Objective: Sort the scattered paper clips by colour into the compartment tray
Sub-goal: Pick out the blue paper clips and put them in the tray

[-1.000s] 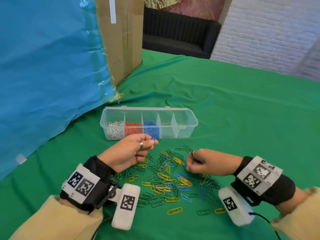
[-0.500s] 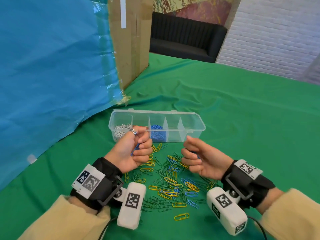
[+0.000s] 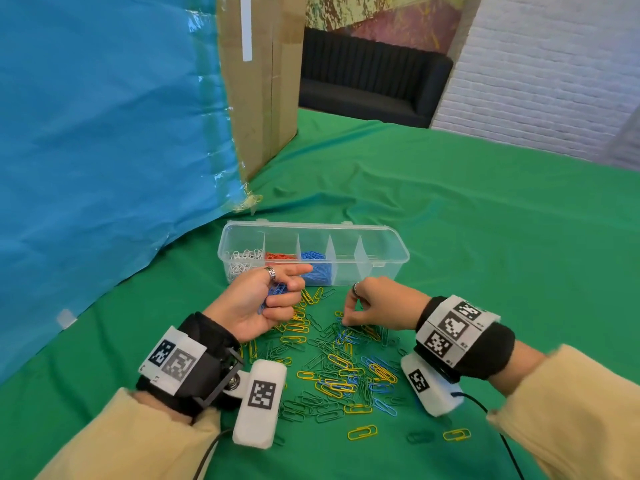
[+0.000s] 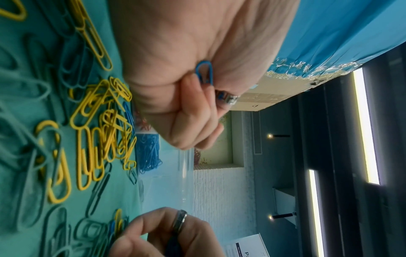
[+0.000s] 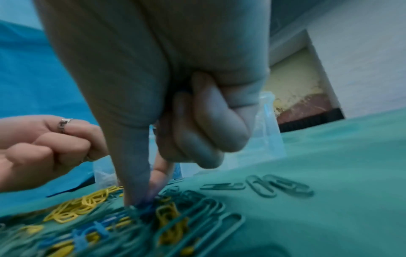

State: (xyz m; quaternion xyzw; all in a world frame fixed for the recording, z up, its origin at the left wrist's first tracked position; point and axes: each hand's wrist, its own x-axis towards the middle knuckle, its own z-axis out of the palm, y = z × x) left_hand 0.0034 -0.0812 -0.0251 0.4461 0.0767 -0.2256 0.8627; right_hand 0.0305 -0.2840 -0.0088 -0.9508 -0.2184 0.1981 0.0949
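Observation:
A clear compartment tray (image 3: 391, 268) lies on the green cloth, with white clips (image 3: 242, 261), red clips (image 3: 278, 256) and blue clips (image 3: 317, 268) in its three left sections; the two right sections look empty. In front of it lies a mixed pile of yellow, green and blue clips (image 3: 339, 368). My left hand (image 3: 280, 292) hovers just before the tray, fingers curled round several blue clips (image 4: 205, 73). My right hand (image 3: 344, 320) reaches down into the pile, thumb and forefinger pinching a blue clip (image 5: 145, 207), the other fingers curled.
A blue sheet (image 3: 104, 133) hangs over a cardboard box (image 3: 263, 81) at the left, close behind the tray. A few stray clips (image 3: 362, 433) lie near the front. Green cloth (image 3: 502, 237) stretches to the right; a black sofa (image 3: 374, 74) stands beyond the table.
My right hand lifted from the pile towards my left hand half a second ago, then went back down onto the pile. The left hand stayed before the tray, holding blue clips.

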